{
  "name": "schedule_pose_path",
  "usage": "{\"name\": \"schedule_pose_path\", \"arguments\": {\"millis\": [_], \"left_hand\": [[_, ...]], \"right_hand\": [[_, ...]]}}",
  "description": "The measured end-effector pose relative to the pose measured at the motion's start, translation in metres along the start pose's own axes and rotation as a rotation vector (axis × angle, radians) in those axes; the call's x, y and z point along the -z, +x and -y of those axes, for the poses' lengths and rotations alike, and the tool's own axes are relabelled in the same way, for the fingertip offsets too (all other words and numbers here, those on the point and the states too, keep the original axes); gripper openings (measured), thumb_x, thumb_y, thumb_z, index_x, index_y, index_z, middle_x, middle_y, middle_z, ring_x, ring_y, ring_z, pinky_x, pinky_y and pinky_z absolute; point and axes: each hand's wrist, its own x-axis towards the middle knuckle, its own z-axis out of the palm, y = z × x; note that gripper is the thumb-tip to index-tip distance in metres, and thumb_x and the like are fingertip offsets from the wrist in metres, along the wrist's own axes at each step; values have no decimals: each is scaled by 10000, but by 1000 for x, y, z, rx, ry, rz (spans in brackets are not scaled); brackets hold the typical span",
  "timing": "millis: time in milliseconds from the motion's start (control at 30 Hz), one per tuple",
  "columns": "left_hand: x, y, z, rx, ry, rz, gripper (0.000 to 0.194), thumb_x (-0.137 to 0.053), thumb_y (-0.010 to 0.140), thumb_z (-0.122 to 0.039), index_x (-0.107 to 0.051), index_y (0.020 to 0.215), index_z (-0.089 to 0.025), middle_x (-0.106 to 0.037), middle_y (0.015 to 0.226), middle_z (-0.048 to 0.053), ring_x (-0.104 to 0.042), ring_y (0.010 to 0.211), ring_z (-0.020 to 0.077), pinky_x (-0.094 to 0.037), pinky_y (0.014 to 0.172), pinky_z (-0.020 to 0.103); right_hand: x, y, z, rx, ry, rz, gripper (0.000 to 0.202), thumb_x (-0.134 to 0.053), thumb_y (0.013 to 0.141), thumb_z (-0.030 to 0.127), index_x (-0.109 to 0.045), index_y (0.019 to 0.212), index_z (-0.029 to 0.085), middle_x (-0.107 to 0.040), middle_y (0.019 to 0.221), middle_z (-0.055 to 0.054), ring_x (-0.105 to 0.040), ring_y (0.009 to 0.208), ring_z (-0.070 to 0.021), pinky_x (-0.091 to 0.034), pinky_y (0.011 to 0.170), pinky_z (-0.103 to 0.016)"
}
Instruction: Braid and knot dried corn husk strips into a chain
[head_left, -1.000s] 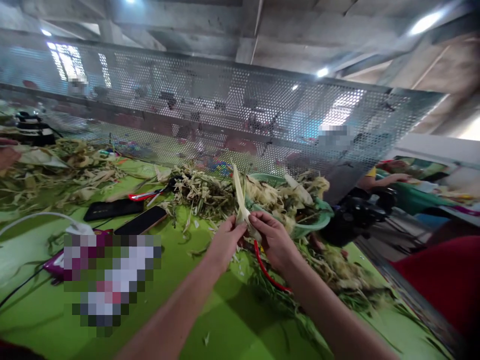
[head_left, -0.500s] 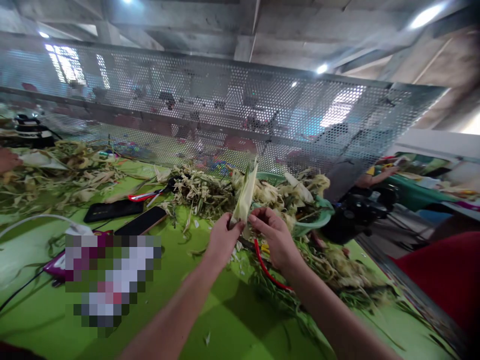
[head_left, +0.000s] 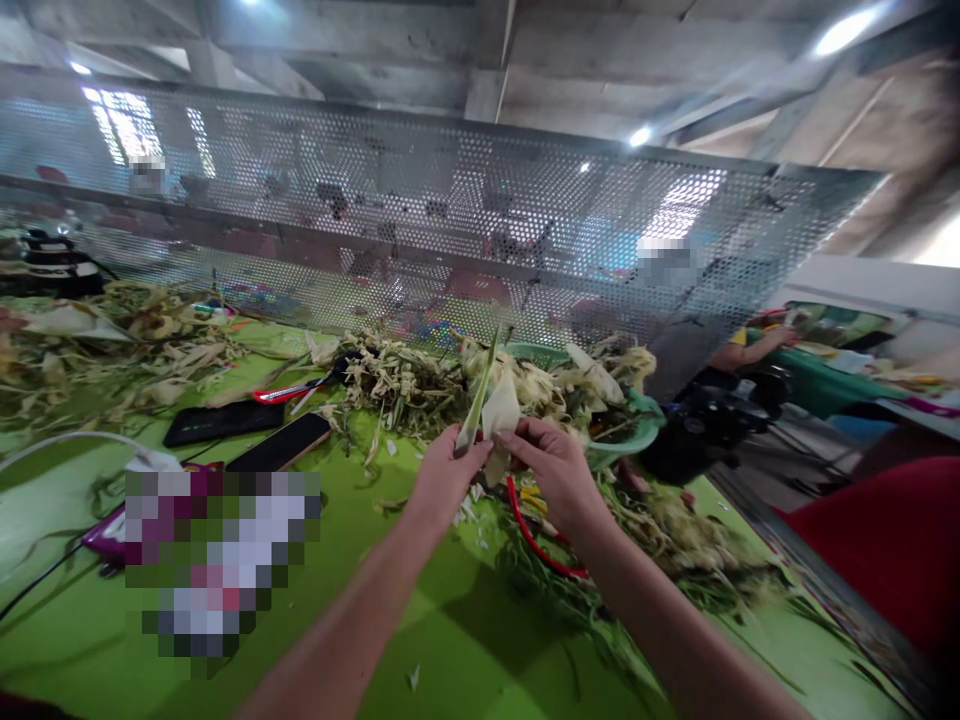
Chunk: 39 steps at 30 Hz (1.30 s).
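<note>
My left hand pinches a narrow pale-green corn husk that points up and away from me. Close beside it, my right hand has thumb and fingers closed on a broad cream husk piece, whose lower end also meets my left fingertips. Whether the two pieces are still joined at the base is hidden by the fingers. Just behind my hands is a green plastic basket heaped with pale husks and silk. A red curved handle-like thing lies under my right hand.
Dry husk scraps lie beyond my left hand; green strands lie at right. Left on the green table are a red cutter, two phones and a purple power strip. A perforated metal screen stands behind.
The husk that stood as one piece between my hands now shows as two parts spread apart. My right hand has drawn the broad cream part to the right.
</note>
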Motion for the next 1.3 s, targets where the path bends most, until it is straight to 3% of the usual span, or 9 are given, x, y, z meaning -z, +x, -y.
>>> {"name": "schedule_pose_path", "arguments": {"millis": [500, 1000, 1300], "left_hand": [[3, 3, 0, -13, 99, -45, 303, -606, 759, -324, -640, 998, -142, -669, 855, 53, -549, 697, 143, -412, 641, 242], [1, -2, -1, -14, 2, -40, 249, -588, 772, -306, -651, 967, -165, -632, 780, 16, -505, 649, 115, -395, 626, 228], [2, -1, -1, 21, 71, -86, 218, -553, 793, -290, -610, 960, -162, -619, 804, 26, -495, 666, 120, -380, 617, 231]], "right_hand": [[-1, -1, 3, 7, -81, 60, 215, -679, 729, 356, -588, 663, 173, -485, 587, 36, -386, 555, -109, -306, 530, -251], [0, 1, -4, -7, 21, 165, 128, -683, 751, 289, -632, 779, 175, -589, 702, 17, -465, 624, -127, -344, 598, -255], [-4, -4, 3, 27, 3, 238, 120, -666, 764, 301, -637, 796, 190, -613, 732, 4, -531, 702, -164, -411, 681, -283]]}}
